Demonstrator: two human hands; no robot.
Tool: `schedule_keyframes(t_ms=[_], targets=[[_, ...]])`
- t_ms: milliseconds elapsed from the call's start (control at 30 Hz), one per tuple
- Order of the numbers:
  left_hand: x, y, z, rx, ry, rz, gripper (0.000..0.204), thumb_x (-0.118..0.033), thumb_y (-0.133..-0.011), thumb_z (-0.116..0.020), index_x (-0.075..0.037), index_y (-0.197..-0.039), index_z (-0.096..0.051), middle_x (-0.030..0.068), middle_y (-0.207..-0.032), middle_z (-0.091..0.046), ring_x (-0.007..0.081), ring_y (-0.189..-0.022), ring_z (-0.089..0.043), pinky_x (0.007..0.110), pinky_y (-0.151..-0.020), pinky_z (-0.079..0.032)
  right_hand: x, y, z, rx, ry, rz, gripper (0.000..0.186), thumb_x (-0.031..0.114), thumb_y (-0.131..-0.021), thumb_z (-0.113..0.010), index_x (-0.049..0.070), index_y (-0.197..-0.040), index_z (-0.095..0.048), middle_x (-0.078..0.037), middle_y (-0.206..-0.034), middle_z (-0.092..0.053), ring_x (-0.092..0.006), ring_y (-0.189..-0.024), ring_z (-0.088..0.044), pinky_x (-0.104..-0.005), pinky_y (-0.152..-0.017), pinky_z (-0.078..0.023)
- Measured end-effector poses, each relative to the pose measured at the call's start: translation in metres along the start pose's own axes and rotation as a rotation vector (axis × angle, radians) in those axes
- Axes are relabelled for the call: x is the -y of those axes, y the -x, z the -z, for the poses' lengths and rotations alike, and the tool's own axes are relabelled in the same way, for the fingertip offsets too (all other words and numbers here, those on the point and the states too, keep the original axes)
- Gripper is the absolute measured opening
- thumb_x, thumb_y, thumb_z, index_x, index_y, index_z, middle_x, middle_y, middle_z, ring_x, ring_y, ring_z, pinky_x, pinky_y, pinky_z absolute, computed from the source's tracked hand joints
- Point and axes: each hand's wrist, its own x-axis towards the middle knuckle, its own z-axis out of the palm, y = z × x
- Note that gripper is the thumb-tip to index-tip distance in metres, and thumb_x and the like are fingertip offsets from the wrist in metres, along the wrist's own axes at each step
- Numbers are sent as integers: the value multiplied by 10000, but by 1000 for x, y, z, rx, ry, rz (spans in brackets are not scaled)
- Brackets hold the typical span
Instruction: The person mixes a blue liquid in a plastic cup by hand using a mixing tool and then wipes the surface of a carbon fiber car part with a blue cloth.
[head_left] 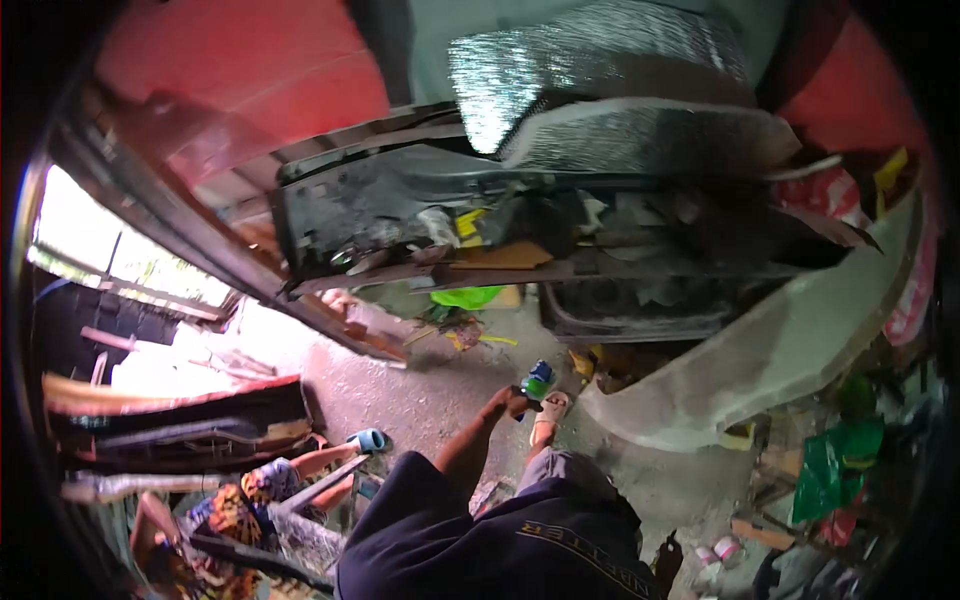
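Observation:
My left hand is closed around a small blue-and-green object, held out above the floor near my sandaled foot. I cannot make out what kind of thing it is. My right hand hangs low beside my body at the lower right, in shadow; its fingers are too dark to tell whether they hold anything. Ahead of me, a long dark shelf carries jumbled bags, yellow pieces and other small items. A large pale curved panel leans to the right of my left hand.
Another person is low at the left among boards and frames, one blue slipper showing. Slanted timber runs by the bright opening. A green sheet and scraps lie at right. The concrete floor is between.

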Motion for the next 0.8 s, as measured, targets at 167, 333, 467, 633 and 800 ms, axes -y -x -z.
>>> schedule_keyframes(t_ms=[167, 333, 467, 633, 800], targets=[[3, -14, -65, 164, 12, 54, 422, -413, -684, -780, -41, -874, -721, 67, -733, -682, 154, -636, -605, 349, -628, -508, 55, 39, 15, 40, -82, -279, 239, 140, -883, -607, 13, -1078, -667, -66, -651, -588, -132, -538, -541, -292, -496, -439], [46, -17, -89, 183, -149, 118, 372, -318, -664, -807, -63, -905, -684, 59, -748, -650, 158, -643, -581, 346, -569, -481, 17, 129, -6, -94, 77, -283, 271, 268, -919, -627, 6, -950, -690, -93, -698, -648, -168, -594, -585, -309, -560, -461], [74, -12, -55, 103, -77, 9, 256, -263, -721, -782, -73, -854, -674, 10, -663, -586, 156, -611, -561, 357, -573, -470, -17, 155, -41, -17, -336, -798, 237, 232, -940, -592, 29, -832, -650, -155, -711, -620, -313, -642, -582, -398, -630, -468], [6, -6, -74, 140, -223, -277, 187, -245, -747, -712, -61, -775, -720, 28, -751, -648, 219, -702, -605, 364, -670, -482, -134, 213, -114, -266, -290, -363, 215, 248, -879, -622, 50, -801, -657, -90, -630, -590, -251, -581, -580, -394, -546, -461], [-62, -10, -183, 226, -195, -87, 196, -267, -779, -695, -74, -762, -667, 38, -746, -624, 195, -715, -599, 345, -675, -487, -209, 202, -95, -298, -336, -614, 189, 232, -876, -628, 74, -946, -704, -61, -774, -687, -173, -686, -628, -334, -620, -500]])
